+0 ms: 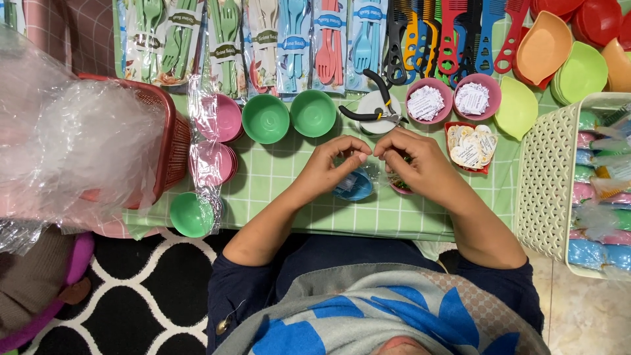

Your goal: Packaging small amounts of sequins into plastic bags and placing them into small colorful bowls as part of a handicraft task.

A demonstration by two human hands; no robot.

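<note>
Resting on the green checked cloth (276,177), a clear-wrapped blue bowl (355,185) is being pinched at its top between the curled left hand (335,164) and right hand (417,161), near the pliers (374,108).

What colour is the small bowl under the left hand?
Blue small plastic bowl, partly hidden by the left hand; head view.

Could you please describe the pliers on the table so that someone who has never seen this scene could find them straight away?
Start at the green checked cloth and find the row of combs hanging along its far edge. Just below the black combs, past the person's fingertips, lie the pliers, partly on a small white dish. They alone are a metal tool with black handles spread in a V; the things around them are coloured plastic bowls.
</note>
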